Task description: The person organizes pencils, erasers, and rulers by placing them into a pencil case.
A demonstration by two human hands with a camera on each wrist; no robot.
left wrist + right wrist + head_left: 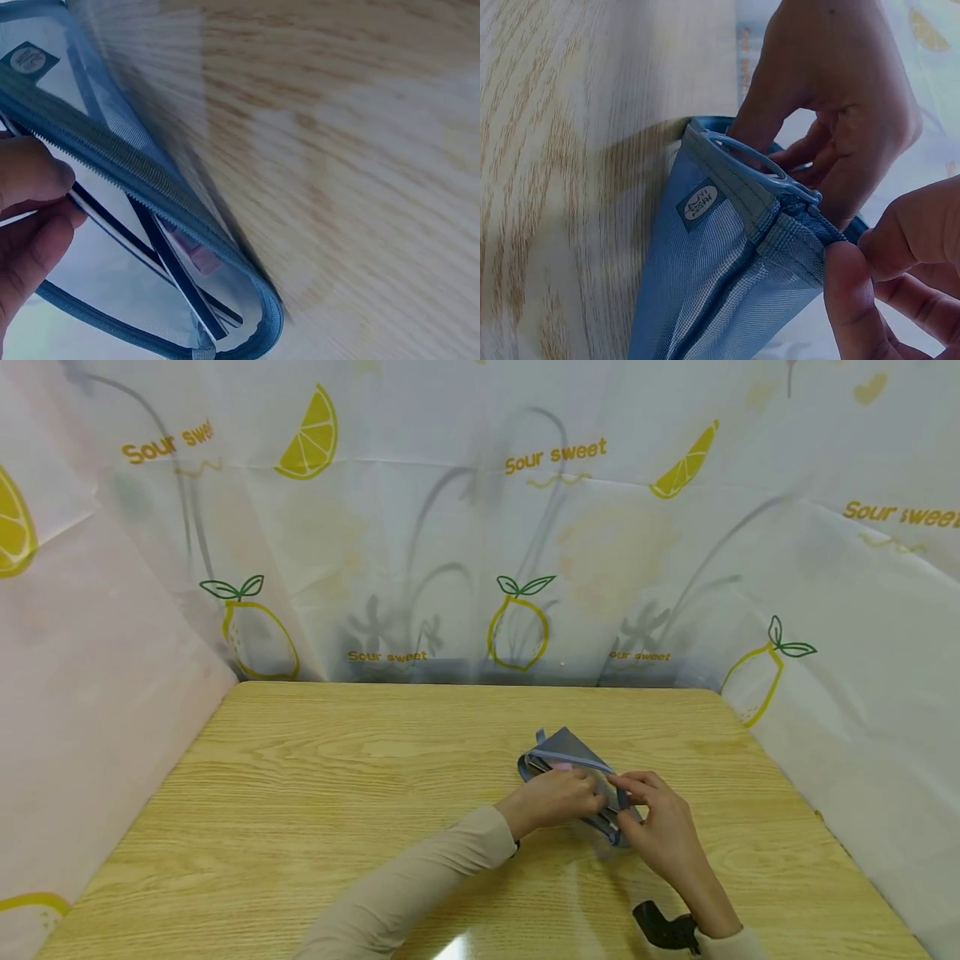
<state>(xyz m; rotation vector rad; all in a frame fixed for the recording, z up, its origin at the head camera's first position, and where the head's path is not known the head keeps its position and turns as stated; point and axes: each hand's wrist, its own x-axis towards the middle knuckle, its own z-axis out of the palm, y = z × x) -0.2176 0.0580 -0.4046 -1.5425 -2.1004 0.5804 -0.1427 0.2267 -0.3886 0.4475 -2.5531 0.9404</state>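
Observation:
A blue zippered mesh pencil case (567,745) lies tilted on the table with its zipper undone. My left hand (558,797) reaches into its mouth; in the left wrist view thumb and finger pinch a slim dark pen with a white stripe (120,231). A second dark striped pen (174,271) crosses it inside, beside a small pink item (196,253). With thumb and index finger, my right hand (666,827) pinches the case's zipper edge at the near right end. An oval blue loop (748,159) and a printed label (700,204) show on that end.
The case rests on a wood-grain table (300,777), right of its middle. A pale lemon-printed curtain (420,527) stands behind the table and along both sides. A black strap piece (662,928) sits at my right wrist.

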